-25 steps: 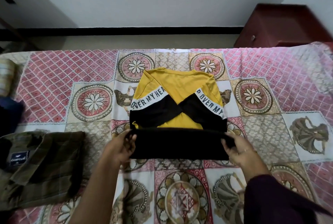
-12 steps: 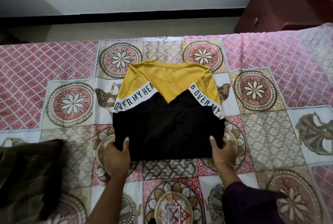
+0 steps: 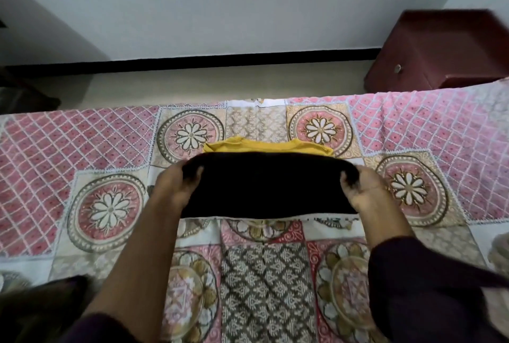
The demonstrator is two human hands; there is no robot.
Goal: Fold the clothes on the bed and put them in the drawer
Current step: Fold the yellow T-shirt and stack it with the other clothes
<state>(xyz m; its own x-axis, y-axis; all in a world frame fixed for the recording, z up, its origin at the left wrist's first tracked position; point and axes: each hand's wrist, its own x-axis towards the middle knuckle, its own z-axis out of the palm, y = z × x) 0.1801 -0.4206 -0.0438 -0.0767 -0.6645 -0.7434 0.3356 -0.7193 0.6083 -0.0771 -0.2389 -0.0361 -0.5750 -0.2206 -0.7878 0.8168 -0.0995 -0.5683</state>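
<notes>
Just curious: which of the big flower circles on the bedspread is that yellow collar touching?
The far-right flower medallion: the shirt's yellow collar edge overlaps its lower rim, others lie apart.

Two bare forearms came up from the bottom edge of the view, each ending in a hand: the left hand (image 3: 176,188) and the right hand (image 3: 366,191). No ring, watch or bracelet could be made out on either one in this view. The right arm wore a loose dark sleeve (image 3: 429,287) of a deep purple-black cloth, which covered it down to the middle of the forearm and hung wide and slack there. On the left arm only a dark cuff edge (image 3: 102,329) showed, at the very bottom of the view.
</notes>
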